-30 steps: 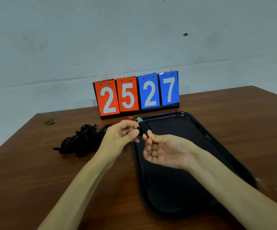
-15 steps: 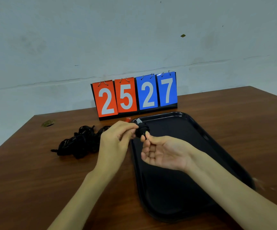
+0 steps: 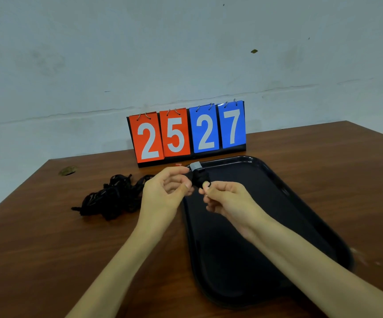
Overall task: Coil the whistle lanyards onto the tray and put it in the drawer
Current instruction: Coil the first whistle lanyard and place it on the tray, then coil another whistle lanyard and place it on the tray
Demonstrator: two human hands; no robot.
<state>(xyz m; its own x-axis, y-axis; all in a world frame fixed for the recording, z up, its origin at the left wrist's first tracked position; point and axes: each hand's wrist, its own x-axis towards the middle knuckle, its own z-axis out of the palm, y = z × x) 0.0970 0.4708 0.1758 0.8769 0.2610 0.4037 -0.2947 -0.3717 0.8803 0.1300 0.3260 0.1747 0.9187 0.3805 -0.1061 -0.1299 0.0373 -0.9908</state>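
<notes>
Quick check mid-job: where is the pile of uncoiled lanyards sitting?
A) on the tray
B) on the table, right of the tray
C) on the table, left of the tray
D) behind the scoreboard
C: the tangled black pile lies on the table, left of the tray. The left hand and right hand pinch one coiled lanyard between them.

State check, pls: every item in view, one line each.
Black plastic tray: flat on brown wooden table.
Black lanyard bundle with grey whistle: coiled, held above tray's far-left corner.
Pile of black lanyards: tangled, on table left of tray.
Left hand: pinches bundle.
Right hand: pinches bundle.
Red-and-blue flip scoreboard: upright, reads 25 27.
</notes>
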